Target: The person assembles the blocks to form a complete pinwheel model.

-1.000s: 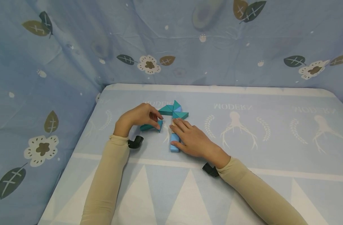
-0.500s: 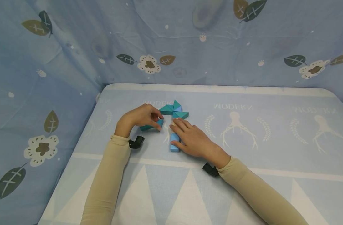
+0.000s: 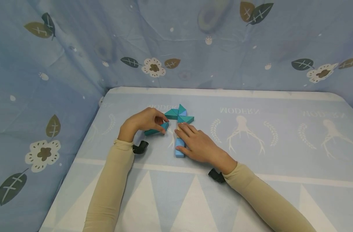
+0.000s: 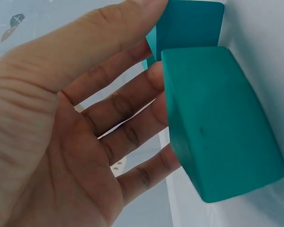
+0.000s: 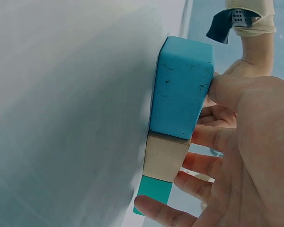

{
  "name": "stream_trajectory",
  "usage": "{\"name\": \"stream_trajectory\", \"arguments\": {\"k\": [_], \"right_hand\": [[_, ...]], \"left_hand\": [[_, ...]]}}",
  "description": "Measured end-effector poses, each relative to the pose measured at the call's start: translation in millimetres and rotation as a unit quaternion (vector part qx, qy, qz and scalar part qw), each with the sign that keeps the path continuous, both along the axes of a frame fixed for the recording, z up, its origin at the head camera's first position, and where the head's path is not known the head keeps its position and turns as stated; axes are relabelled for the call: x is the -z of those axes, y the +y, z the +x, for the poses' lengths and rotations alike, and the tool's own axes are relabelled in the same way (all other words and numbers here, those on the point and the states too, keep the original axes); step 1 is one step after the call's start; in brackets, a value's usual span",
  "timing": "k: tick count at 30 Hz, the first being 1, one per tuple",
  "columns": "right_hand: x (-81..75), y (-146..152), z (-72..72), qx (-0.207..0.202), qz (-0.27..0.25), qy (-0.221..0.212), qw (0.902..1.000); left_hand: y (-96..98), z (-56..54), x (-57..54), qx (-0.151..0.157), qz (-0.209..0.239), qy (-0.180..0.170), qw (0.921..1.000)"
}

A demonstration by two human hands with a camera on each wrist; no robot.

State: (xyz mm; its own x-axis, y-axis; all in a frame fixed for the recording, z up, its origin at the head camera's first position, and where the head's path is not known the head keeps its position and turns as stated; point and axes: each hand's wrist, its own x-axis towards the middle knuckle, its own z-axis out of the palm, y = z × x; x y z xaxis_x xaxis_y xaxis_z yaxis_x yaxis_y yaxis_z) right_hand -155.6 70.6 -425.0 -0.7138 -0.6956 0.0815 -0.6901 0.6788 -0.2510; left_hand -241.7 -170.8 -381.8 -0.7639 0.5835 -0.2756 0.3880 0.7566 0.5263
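My left hand (image 3: 144, 120) pinches a teal block (image 4: 191, 29) between thumb and fingertips, left of the block column. Against it stands another teal block (image 4: 217, 123), slanted at its end, with the other fingers behind it. My right hand (image 3: 198, 145) lies over the column, its fingertips on top and its thumb at the blue block (image 5: 182, 87). Beyond the blue block comes a plain wooden block (image 5: 165, 157), mostly covered by fingers in the head view. At the column's far end, teal and light blue triangular blocks (image 3: 173, 112) form a pinwheel shape.
The blocks lie on a pale blue and white patterned cloth (image 3: 252, 199) over the table. A blue curtain (image 3: 223, 64) with leaf and flower prints hangs at the back and left. Each wrist carries a black camera mount (image 3: 140, 147).
My left hand and the teal blocks in it have slid very slightly right, toward the column. The right hand and its blocks have stayed in place.
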Motion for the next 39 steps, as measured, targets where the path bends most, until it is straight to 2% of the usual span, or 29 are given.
{"name": "stream_trajectory", "arguments": {"k": [11, 25, 39], "right_hand": [[-0.5, 0.0, 0.2, 0.001, 0.001, -0.001, 1.0], [-1.0, 0.5, 0.1, -0.002, 0.001, -0.005, 1.0], [-1.1, 0.4, 0.2, -0.001, 0.001, -0.005, 1.0]], "left_hand": [[-3.4, -0.9, -0.2, -0.005, 0.009, 0.024, 0.9996], [-2.4, -1.5, 0.9, -0.014, 0.006, 0.03, 0.9995], [0.2, -0.9, 0.0, -0.006, 0.014, 0.042, 0.999]]}}
